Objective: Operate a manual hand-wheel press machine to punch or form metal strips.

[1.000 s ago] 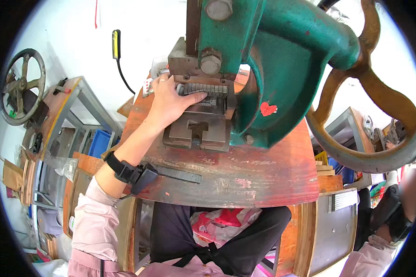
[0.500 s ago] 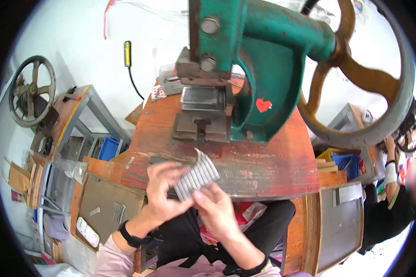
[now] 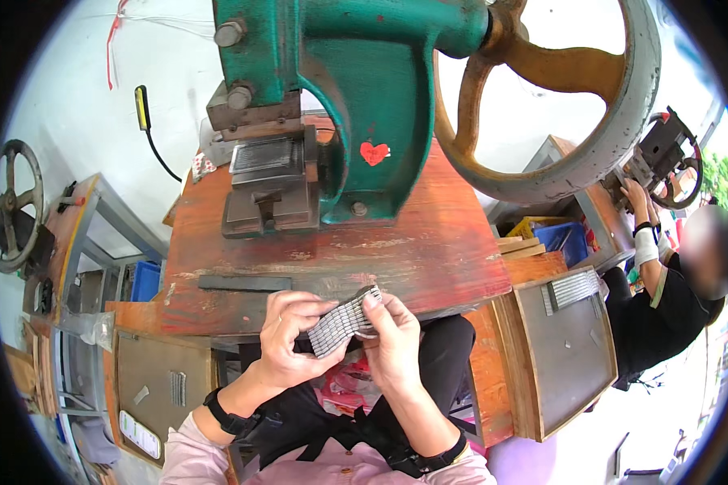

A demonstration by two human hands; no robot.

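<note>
A small grey sheet with a gridded, ribbed surface [image 3: 340,326], metal by its look, is bent in a curve between my two hands, above my lap and near the table's front edge. My left hand [image 3: 287,343] grips its left side, the fingers behind and the thumb below. At its upper right edge, the thumb and fingers of my right hand [image 3: 395,343] pinch it. A flat dark bar [image 3: 244,283] lies on the worn red-brown table [image 3: 429,259] beyond my left hand. Farther back, the green press [image 3: 372,89] stands over a metal die plate [image 3: 267,158].
The press's large handwheel [image 3: 534,190] juts out to the right. A tray [image 3: 150,364] at my left holds a phone [image 3: 140,434] and thin ribbed strips [image 3: 178,388]. Another tray [image 3: 554,388] with ribbed strips [image 3: 574,289] sits at my right. A co-worker [image 3: 663,315] handles another machine at far right.
The view has swung right, so the press and table sit farther left. My right hand has moved up to the sheet's upper edge, and the sheet now bends more visibly.
</note>
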